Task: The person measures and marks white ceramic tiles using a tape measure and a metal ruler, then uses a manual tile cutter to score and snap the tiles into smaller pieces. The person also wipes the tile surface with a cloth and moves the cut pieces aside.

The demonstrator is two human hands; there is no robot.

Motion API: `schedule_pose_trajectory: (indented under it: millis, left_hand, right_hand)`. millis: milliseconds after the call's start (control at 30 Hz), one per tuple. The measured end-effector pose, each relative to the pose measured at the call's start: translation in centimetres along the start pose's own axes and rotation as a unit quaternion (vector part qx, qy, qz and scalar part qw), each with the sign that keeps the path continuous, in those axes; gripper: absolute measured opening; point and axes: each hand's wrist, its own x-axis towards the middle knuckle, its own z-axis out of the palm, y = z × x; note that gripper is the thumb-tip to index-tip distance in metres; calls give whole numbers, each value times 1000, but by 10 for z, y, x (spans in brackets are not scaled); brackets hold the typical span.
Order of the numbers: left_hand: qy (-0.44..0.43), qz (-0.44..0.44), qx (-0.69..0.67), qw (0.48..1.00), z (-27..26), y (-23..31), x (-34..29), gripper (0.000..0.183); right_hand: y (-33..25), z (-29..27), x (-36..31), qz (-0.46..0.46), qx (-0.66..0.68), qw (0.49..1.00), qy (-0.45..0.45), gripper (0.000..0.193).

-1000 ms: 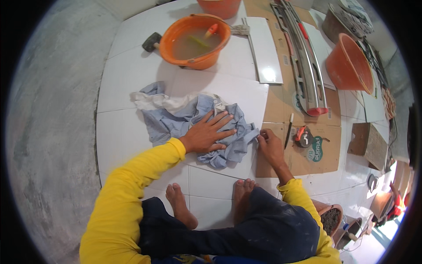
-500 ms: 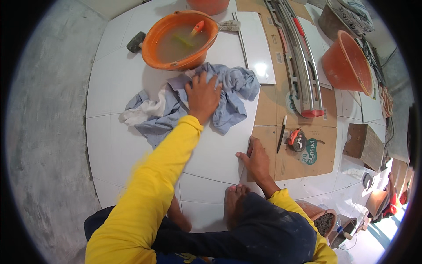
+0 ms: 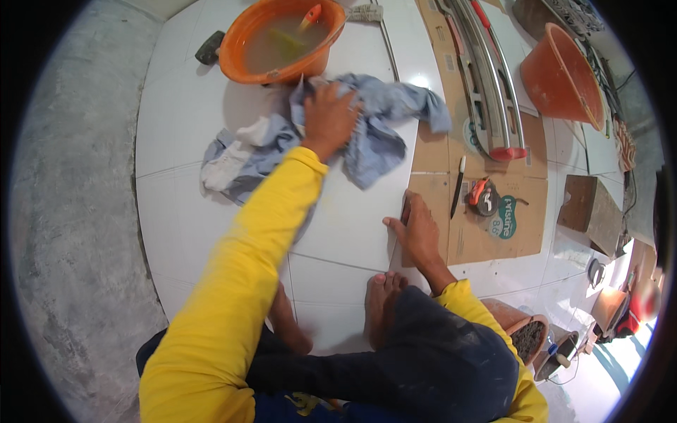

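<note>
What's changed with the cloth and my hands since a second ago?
Your left hand has pushed the cloth away from you, up to the orange bucket. Your right hand, beside the cloth's end at first, is now apart from it, at the white tile's right edge. The pen and tape measure stayed on the cardboard.

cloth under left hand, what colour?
Cloth is greyish blue, whitish toward its left; best in the head view.
</note>
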Motion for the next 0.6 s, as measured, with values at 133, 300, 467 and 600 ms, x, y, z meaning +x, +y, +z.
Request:
schedule_pose_trajectory:
  millis: [133, 300, 467, 600]
  left_hand:
    - [-50, 26, 13, 998, -36, -51, -34, 42]
    - [-79, 47, 29, 995, -67, -38, -135, 42]
    - [-154, 240, -97, 954, -71, 74, -235, 35]
    - [-184, 254, -152, 937, -66, 82, -206, 37]
  right_hand:
    - [-3, -14, 1, 25, 13, 999, -16, 70]
    - [7, -8, 15, 6, 78, 997, -22, 48]
    - [31, -21, 34, 95, 308, 943, -79, 20]
    - [56, -15, 35, 0, 246, 967, 71, 25]
